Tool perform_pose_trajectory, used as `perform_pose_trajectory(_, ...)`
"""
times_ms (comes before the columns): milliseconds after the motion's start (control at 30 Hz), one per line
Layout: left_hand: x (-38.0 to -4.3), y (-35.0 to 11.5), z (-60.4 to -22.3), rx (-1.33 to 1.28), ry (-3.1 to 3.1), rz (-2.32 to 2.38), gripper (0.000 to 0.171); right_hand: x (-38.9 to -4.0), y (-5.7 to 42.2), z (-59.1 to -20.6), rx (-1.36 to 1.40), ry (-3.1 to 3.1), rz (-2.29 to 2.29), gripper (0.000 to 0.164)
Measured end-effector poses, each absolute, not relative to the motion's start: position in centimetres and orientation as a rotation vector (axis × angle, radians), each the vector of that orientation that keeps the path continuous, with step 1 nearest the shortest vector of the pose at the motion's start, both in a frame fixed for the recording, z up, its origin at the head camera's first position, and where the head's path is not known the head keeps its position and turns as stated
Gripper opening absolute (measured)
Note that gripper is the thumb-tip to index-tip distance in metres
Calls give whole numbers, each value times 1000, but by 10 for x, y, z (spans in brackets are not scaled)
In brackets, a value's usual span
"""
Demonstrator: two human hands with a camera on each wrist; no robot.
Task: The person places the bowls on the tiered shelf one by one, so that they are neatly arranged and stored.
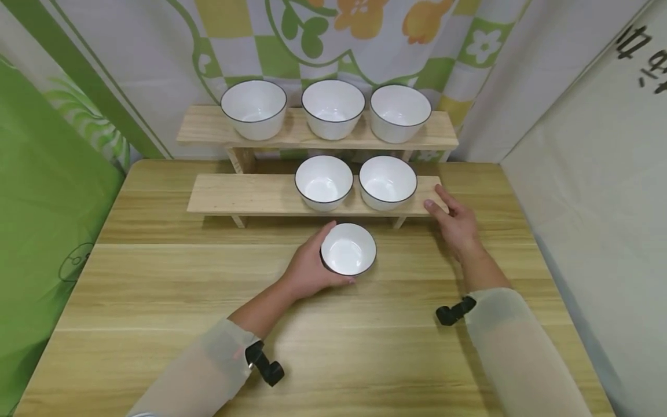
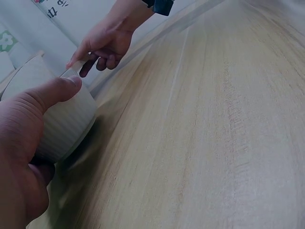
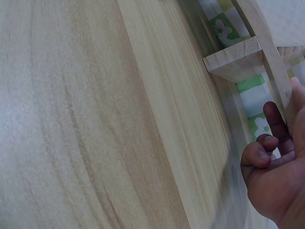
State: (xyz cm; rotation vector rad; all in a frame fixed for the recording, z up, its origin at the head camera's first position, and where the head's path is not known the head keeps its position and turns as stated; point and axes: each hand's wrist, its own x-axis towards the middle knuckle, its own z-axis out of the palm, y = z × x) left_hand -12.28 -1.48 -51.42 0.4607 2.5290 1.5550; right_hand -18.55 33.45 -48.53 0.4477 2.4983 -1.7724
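Note:
My left hand point(image 1: 311, 267) grips a white bowl point(image 1: 348, 249) with a dark rim in front of the lower shelf. In the left wrist view, the thumb point(image 2: 62, 90) lies along the ribbed outer wall of this bowl point(image 2: 71, 121), close over the table. At the right end of the wooden lower shelf point(image 1: 245, 194), my right hand point(image 1: 458, 226) pinches the board's end. The right wrist view has the thumb on one face of the board point(image 3: 281, 81) and a finger on the other, with the remaining fingers curled below.
Two like bowls point(image 1: 323, 182) point(image 1: 388, 182) stand on the lower shelf, toward its right. Three more point(image 1: 254, 110) point(image 1: 333, 110) point(image 1: 400, 113) line the upper shelf point(image 1: 200, 124). The stand rests at the back of the wooden table point(image 1: 208, 289), before a patterned curtain point(image 1: 365, 46).

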Motion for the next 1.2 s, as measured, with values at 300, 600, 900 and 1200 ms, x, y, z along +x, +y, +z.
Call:
perform_pose_trajectory(300,-120,-26,-510,467,2529,1563,128,-186,335,-486,437,2488,-1792,73)
perform_pose_trajectory(600,-119,-46,-505,447,2566,1549,127,-184,334,-485,453,2465,-1824,74)
perform_pose_trajectory(900,-118,-63,-499,398,2581,1547,126,-186,334,-486,452,2441,-1848,73)
perform_pose_trajectory(1200,-120,-79,-488,318,2578,1564,127,-187,334,-486,481,2385,-1876,72)
